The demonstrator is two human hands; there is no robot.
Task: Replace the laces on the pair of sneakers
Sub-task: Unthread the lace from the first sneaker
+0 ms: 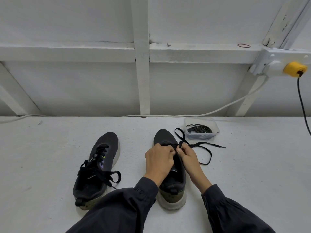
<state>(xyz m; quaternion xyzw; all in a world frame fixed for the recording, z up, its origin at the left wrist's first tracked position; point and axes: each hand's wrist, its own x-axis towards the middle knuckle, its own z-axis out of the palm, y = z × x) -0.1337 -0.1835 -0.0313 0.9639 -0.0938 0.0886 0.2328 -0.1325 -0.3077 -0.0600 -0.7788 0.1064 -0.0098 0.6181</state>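
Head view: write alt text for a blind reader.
Left hand and right hand pinch a black lace at the eyelets of the right sneaker. The left sneaker, laced, sits beside it; a clear tub of black laces stands behind.

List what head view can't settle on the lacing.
Head view:
- Eyelets of the dark knit sneaker with white sole: covered by left hand and right hand.
- What left hand grips: hidden under its knuckles.
- Lace count in clear plastic tub: tangled, too small.
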